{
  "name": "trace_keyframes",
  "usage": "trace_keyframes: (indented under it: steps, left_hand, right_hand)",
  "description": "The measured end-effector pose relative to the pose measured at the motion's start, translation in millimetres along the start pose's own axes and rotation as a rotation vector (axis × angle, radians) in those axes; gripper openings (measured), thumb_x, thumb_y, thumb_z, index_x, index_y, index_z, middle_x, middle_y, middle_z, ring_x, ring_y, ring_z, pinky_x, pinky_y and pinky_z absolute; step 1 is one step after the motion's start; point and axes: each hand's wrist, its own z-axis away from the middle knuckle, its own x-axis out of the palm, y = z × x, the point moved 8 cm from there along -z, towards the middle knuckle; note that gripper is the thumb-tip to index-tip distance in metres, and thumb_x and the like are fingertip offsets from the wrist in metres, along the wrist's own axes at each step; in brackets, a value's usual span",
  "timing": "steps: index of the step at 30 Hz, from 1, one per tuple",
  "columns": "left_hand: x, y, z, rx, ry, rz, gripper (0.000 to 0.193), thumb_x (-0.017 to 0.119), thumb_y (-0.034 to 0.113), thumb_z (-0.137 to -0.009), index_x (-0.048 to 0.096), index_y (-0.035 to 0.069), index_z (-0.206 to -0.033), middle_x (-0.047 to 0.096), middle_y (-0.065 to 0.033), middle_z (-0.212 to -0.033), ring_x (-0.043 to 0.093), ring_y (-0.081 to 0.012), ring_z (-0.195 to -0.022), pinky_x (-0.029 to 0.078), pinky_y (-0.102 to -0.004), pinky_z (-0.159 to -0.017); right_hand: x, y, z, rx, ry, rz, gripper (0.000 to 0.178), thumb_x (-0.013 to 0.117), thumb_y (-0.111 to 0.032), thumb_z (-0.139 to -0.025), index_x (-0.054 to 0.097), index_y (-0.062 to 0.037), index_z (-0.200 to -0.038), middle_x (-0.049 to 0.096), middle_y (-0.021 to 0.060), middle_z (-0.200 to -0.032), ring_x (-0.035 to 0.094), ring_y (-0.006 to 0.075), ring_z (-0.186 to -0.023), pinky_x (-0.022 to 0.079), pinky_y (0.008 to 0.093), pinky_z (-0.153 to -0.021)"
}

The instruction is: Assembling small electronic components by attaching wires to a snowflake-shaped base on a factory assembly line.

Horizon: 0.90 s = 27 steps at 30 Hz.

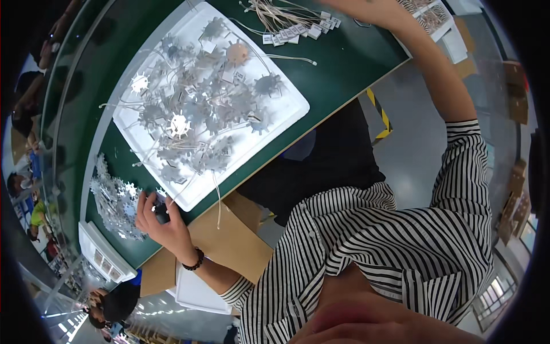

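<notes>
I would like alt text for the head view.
A person's left hand is at a pile of silvery toothed pieces, beside a white tray of similar corded pieces; the right hand, partly cut off, is near corded white tags.

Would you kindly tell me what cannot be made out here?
Head view:
- Right hand: fingers cut off by the upper edge.
- Left hand: whether it holds anything, hidden by the hand itself.
- Silver pieces in the white tray: number, hidden by overlap.
- White tags: marks too small.

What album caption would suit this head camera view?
Left hand at a pile of toothed silver discs, beside a white tray strewn with more.
</notes>
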Motion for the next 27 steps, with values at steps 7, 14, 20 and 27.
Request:
trace_keyframes:
  steps: [7,14,20,27]
  left_hand:
    - [-4,5,5,0.022,0.136,-0.07,0.037,0.07,0.013,-0.089,0.062,0.005,-0.123,0.061,-0.0137,-0.133,0.052,-0.0301,-0.118,0.039,-0.0405,-0.103]
    - [-12,-20,-5,-0.399,0.278,0.502,0.033,0.071,0.009,-0.092,0.06,0.003,-0.122,0.063,-0.0141,-0.119,0.062,-0.0213,-0.096,0.05,-0.031,-0.081]
    - [-41,61,-89,-0.283,0.244,0.971,0.049,0.07,0.004,-0.091,0.054,-0.001,-0.137,0.067,-0.0109,-0.096,0.067,-0.0173,-0.084,0.053,-0.0246,-0.074]
    - [-22,140,-111,-0.11,0.051,1.052,0.037,0.073,0.003,-0.088,0.064,-0.004,-0.124,0.068,-0.0098,-0.096,0.061,-0.0108,-0.081,0.053,-0.0207,-0.073]
  right_hand:
    - [78,7,-3,-0.183,-0.461,0.068,0.019,0.062,-0.017,-0.093,0.068,0.001,-0.092,0.066,0.007,-0.078,0.057,0.0184,-0.068,0.046,0.0296,-0.064]
    - [140,17,-9,-0.519,-0.557,-0.008,0.021,0.061,-0.019,-0.092,0.067,0.001,-0.092,0.067,0.0107,-0.076,0.06,0.0262,-0.066,0.049,0.0355,-0.066]
    - [126,-31,-23,0.074,-0.383,-0.209,0.022,0.062,-0.02,-0.089,0.065,-0.0002,-0.097,0.067,0.0139,-0.085,0.061,0.0304,-0.078,0.05,0.0382,-0.075]
    - [125,-156,70,-0.364,-0.297,-0.553,0.006,0.067,-0.007,-0.09,0.064,-0.0027,-0.086,0.042,-0.0057,-0.056,0.035,0.0055,-0.048,0.027,0.0206,-0.046]
